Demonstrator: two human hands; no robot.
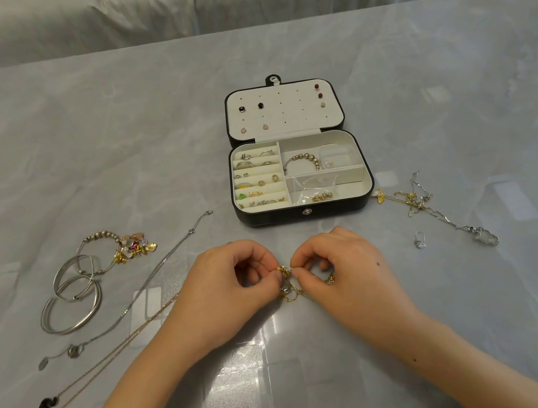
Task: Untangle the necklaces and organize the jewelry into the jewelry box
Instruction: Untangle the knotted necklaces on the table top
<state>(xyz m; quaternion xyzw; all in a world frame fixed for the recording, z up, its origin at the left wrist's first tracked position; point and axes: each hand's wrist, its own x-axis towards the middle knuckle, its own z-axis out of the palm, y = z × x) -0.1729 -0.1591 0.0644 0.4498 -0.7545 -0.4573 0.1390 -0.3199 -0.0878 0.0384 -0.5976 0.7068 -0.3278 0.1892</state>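
The left hand (233, 278) and right hand (338, 265) each pinch the tangled gold necklace (287, 282) over the worktop (418, 96), equally near it, its loose loops dropping toward 6 o'clock, with the open jewelry box (273, 218) just beyond at 12 o'clock from the hands.

black jewelry box (307, 214) with cream inside, gold chain (290, 292), silver bangles (72, 302), red studs (318, 91), green ring (242, 196), grey marbled table (113, 139), white cloth (163, 4)
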